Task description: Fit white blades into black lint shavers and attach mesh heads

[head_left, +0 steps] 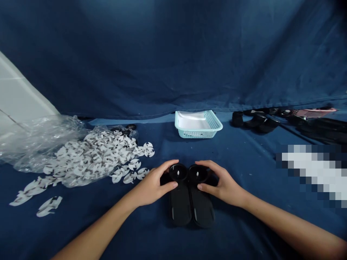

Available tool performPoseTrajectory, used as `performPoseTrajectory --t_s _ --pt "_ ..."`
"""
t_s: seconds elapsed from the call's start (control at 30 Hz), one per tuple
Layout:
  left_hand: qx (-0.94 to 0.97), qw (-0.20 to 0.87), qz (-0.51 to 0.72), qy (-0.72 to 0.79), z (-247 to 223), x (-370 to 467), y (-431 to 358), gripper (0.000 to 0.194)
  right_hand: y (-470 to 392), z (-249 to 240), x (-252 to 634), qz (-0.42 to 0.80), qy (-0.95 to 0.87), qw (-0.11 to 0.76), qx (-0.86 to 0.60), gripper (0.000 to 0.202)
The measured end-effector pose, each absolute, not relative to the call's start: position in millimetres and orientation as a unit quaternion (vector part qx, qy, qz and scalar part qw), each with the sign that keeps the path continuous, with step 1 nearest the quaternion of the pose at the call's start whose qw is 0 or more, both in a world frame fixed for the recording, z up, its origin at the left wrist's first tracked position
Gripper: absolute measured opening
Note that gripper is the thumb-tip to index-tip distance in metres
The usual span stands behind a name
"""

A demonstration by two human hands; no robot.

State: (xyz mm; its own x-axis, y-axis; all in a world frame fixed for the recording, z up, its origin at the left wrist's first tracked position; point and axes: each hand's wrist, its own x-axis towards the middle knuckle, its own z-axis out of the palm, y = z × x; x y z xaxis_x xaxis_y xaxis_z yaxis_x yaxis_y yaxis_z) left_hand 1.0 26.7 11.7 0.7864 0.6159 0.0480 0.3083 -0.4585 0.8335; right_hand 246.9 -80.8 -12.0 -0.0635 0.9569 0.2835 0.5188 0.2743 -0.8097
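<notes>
Two long black plastic parts lie side by side on the blue cloth in front of me, each with a round cup at its far end and a small white pin in the cup's middle. My left hand (159, 182) has its thumb and fingers around the cup of the left black part (180, 207). Around the cup of the right black part (203, 211), my right hand (217, 180) is curved the same way. Left of my hands, a large pile of white plastic pieces (94, 155) spreads over a clear plastic bag (40, 141).
A light blue basket (196, 134) with a white lining stands ahead, by the hanging blue cloth (162, 54). More black parts (255, 121) lie at the far right, near a pink basket (311, 112). A white panel (21, 90) leans at the left. One area on the right is pixelated.
</notes>
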Motion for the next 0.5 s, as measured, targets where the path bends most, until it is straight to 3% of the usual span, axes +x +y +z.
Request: performPoseTrajectory --t_s 0.5 --pt "0.829 0.451 0.220 0.248 1 3 28 0.063 -84 -17 247 0.187 -0.690 0.460 -0.526 0.051"
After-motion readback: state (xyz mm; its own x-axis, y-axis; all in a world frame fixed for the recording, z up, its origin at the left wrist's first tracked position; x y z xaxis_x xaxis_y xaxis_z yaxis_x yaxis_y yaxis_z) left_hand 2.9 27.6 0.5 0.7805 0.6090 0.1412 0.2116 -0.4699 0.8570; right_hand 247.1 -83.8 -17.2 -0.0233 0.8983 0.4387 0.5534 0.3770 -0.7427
